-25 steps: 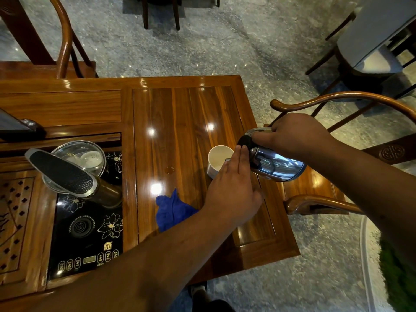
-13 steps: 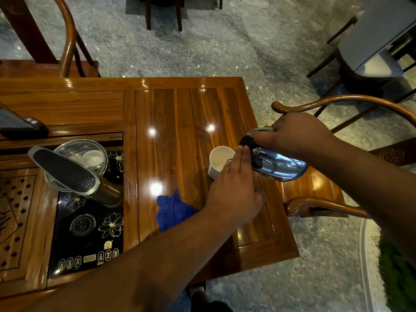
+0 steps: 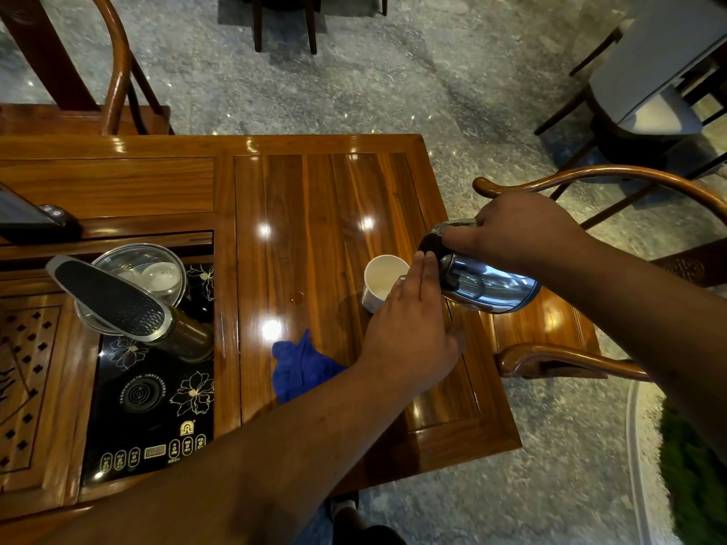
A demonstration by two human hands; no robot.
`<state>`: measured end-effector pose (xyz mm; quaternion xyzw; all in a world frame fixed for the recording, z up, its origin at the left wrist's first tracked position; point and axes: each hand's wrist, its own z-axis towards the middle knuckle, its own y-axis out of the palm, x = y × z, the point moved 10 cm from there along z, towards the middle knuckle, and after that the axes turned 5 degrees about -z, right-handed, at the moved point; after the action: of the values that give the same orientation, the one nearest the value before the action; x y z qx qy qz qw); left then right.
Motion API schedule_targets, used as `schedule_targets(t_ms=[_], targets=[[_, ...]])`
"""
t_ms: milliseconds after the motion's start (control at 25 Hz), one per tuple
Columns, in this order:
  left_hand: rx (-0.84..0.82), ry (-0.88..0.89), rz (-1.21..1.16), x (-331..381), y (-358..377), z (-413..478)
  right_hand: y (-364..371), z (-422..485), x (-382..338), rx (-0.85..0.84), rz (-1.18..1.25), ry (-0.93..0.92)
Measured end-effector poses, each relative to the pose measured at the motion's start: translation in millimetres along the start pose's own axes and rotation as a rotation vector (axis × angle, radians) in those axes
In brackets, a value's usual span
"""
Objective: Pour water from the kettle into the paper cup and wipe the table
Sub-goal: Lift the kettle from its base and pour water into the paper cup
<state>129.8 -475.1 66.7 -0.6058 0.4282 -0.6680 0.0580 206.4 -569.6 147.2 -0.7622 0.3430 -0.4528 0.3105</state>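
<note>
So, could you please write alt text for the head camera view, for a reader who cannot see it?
A person's right hand tips a shiny metal kettle toward a white paper cup on a glossy wooden table, while the left hand steadies the cup. A blue cloth lies beside the left forearm.

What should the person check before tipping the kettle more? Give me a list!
1. Kettle gripped by right hand: ok.
2. Spout over paper cup: cannot tell, left hand hides it.
3. Cup upright on table: ok.
4. Left hand steadying cup: ok, it is against the cup's side.
5. Water level in cup: cannot tell.
6. Blue cloth nearby for wiping: ok.
</note>
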Motion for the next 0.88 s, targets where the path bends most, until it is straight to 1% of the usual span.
schedule_targets(t_ms=[40, 80, 120, 160, 200, 280, 320, 360, 440, 520, 560, 760, 880], targets=[[0.002, 0.000, 0.000, 0.1, 0.1, 0.1, 2.6, -0.7, 4.3, -0.037, 0.095, 0.058], [0.003, 0.001, -0.001, 0.2, 0.0, 0.1, 4.7, -1.2, 10.7, -0.055, 0.247, 0.120], [0.004, 0.000, -0.002, 0.1, 0.3, 0.1, 7.1, -2.5, 19.0, -0.050, 0.378, 0.197], [0.003, -0.001, -0.004, -0.1, 0.6, 0.0, 8.3, -2.2, 21.5, -0.057, 0.423, 0.225], [0.000, -0.003, -0.005, -0.3, 0.8, 0.2, 5.5, -2.2, 21.5, -0.070, 0.396, 0.218], [0.000, -0.004, -0.006, -0.3, 0.4, 0.4, -3.1, -1.1, 5.9, -0.051, 0.118, 0.066], [-0.001, -0.003, -0.007, 0.0, 0.1, 0.4, -5.3, -0.4, -1.3, -0.010, 0.062, -0.005], [-0.003, -0.002, -0.009, 0.3, 0.0, 0.2, -5.3, -0.7, -3.4, 0.012, 0.056, -0.041], [-0.001, 0.002, -0.014, 0.5, -0.4, 0.1, -6.3, -1.6, 8.5, -0.020, 0.192, 0.084], [0.004, -0.002, -0.023, 0.3, -0.6, -0.2, 5.9, -4.2, 25.8, -0.069, 0.508, 0.296], [0.007, -0.004, -0.029, 0.3, -0.9, -0.3, 9.3, -2.5, 26.4, -0.066, 0.551, 0.316], [0.006, -0.013, -0.043, -0.4, -0.5, -0.4, 9.6, -0.3, 26.3, -0.079, 0.555, 0.331], [-0.010, -0.027, -0.033, -2.5, 0.7, 0.0, 7.7, 1.7, 27.1, -0.075, 0.505, 0.339]])
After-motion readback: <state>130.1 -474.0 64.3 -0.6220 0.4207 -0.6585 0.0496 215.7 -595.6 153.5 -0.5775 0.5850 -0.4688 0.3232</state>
